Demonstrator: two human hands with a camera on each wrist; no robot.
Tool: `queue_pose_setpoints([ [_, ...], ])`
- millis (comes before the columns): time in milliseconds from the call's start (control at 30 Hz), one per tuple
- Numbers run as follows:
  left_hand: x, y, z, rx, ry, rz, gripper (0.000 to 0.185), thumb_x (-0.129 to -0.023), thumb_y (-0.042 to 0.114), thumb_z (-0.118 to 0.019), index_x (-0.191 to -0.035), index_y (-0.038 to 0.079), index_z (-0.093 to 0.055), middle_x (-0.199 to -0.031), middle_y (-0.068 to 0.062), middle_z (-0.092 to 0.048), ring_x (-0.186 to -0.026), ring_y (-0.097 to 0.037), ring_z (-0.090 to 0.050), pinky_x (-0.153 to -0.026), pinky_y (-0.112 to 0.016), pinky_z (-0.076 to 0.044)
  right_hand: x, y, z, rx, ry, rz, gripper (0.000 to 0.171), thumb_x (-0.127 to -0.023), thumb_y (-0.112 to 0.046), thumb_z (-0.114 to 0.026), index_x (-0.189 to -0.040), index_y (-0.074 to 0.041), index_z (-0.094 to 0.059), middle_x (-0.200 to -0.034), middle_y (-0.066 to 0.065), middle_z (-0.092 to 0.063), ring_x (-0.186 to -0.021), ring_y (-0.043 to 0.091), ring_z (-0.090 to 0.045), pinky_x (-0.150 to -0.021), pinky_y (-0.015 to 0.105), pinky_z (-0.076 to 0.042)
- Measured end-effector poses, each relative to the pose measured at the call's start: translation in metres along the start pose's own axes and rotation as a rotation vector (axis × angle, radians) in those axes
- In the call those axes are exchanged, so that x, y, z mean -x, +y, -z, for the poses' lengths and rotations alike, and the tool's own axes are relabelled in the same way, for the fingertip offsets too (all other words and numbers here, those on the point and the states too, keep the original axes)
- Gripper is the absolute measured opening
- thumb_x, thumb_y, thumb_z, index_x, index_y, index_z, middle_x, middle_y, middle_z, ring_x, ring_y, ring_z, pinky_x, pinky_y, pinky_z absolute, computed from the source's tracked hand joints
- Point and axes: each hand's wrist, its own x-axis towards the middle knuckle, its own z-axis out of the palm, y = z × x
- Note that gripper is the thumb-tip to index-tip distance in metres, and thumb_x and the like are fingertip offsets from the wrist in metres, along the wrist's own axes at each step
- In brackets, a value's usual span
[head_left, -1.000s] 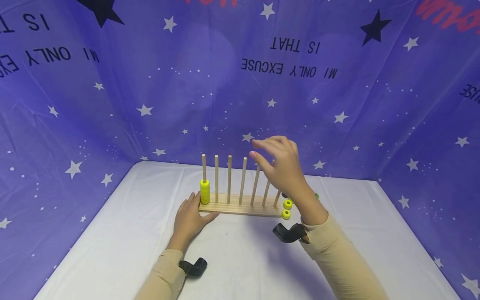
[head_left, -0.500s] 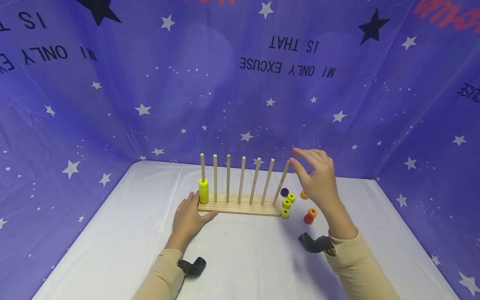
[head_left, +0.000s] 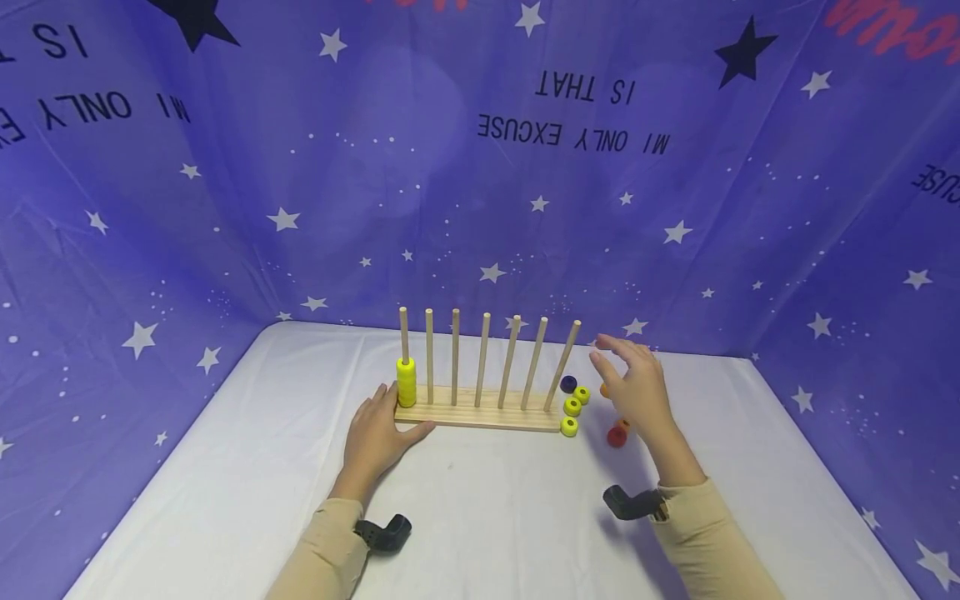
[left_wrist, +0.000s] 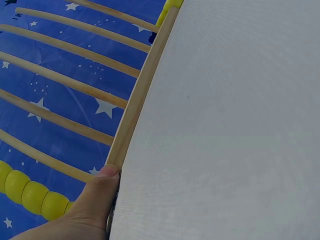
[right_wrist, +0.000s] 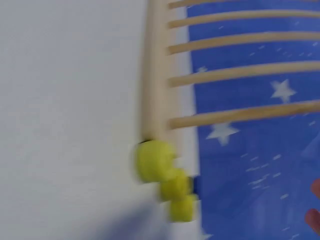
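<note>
Beside the rack (head_left: 480, 414) — loose beads (head_left: 573, 407) (untouched) — right hand (head_left: 637, 392) hovers.

Black lettering on the purple star-printed backdrop cloth (head_left: 480, 208) appears upside down. At centre it reads "MI ONLY EXCUSE" (head_left: 573, 137) with "IS THAT" (head_left: 587, 87) on the line above. At upper left the same print recurs, cropped: "MI ONLY" and "IS". Partial letters "USE" show at the right edge. Red lettering at the upper right is illegible.
</note>
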Motion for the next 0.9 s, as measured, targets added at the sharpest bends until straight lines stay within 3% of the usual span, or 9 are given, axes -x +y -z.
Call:
queue_pose_setpoints([
  [367, 0.000, 0.000, 0.001, -0.005, -0.004, -0.009, 0.101, -0.073, 0.068, -0.065, -0.147, 0.006, -0.031, -0.149, -0.019, -0.037, -0.142, -0.036, -0.028, -0.119, -0.050, -0.019, 0.017, 0.054, -0.038, 0.096, -0.138, -0.079, 0.037, -0.092, -0.030, -0.061, -0.125, -0.014, -0.061, -0.121, 0.010, -0.066, -0.110, 0.034, -0.056, -0.095, 0.054, -0.040],
  [567, 0.000, 0.001, 0.002, 0.000, -0.014, 0.001, 0.102, -0.074, 0.067, -0.065, -0.147, 0.007, -0.030, -0.150, -0.019, -0.036, -0.142, -0.035, -0.027, -0.119, -0.050, -0.018, 0.023, 0.066, -0.047, 0.127, -0.175, -0.097, 0.037, -0.090, -0.030, -0.063, -0.124, -0.017, -0.062, -0.116, 0.010, -0.067, -0.102, 0.030, -0.058, -0.090, 0.051, -0.042],
  [900, 0.000, -0.002, 0.001, -0.002, -0.005, -0.008, 0.101, -0.073, 0.068, -0.064, -0.147, 0.008, -0.030, -0.150, -0.019, -0.037, -0.142, -0.035, -0.028, -0.119, -0.050, -0.019, 0.030, 0.074, -0.058, 0.172, -0.203, -0.089, 0.042, -0.090, -0.036, -0.063, -0.127, -0.017, -0.059, -0.124, 0.007, -0.064, -0.109, 0.030, -0.055, -0.096, 0.053, -0.039],
])
